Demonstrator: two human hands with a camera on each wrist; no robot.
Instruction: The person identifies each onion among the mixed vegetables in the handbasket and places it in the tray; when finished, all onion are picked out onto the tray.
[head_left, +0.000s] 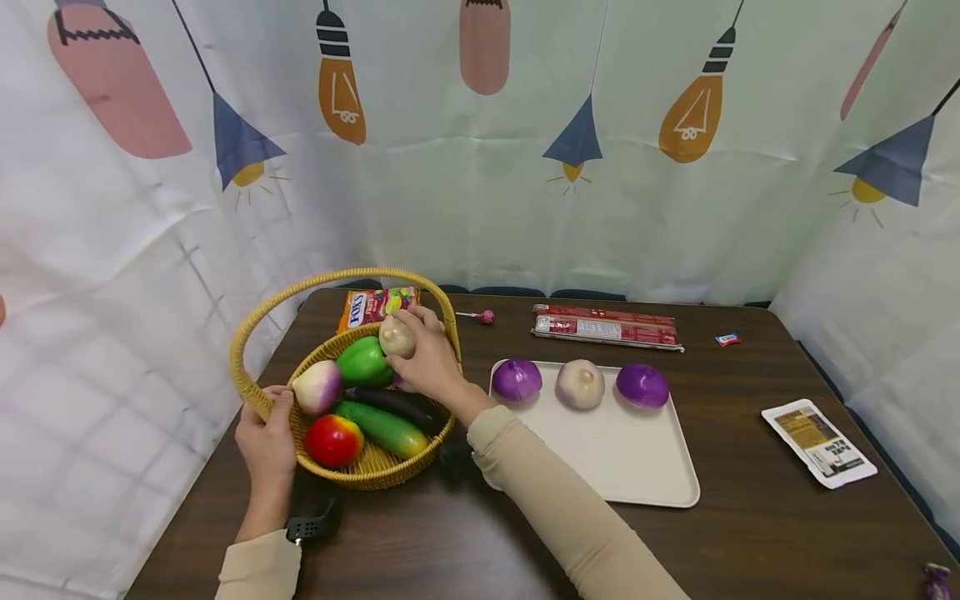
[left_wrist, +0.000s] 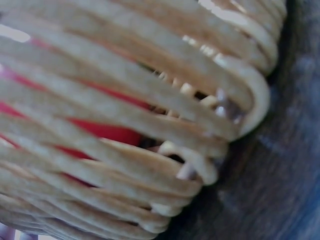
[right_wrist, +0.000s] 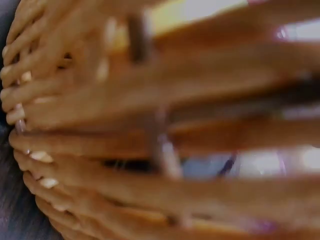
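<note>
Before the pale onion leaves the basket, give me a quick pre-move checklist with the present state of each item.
1. Right hand has a grip on the pale onion: ok, fingers curl round it.
2. Left hand steadies the basket at its rim: ok.
3. Free space on the tray: ok, its near part is bare; three onions sit along the far edge.
4. Basket handle arches over the contents: not ok, it sits close above the onion.
5. Wrist views confirm the grip: cannot tell, only blurred wicker shows.
</note>
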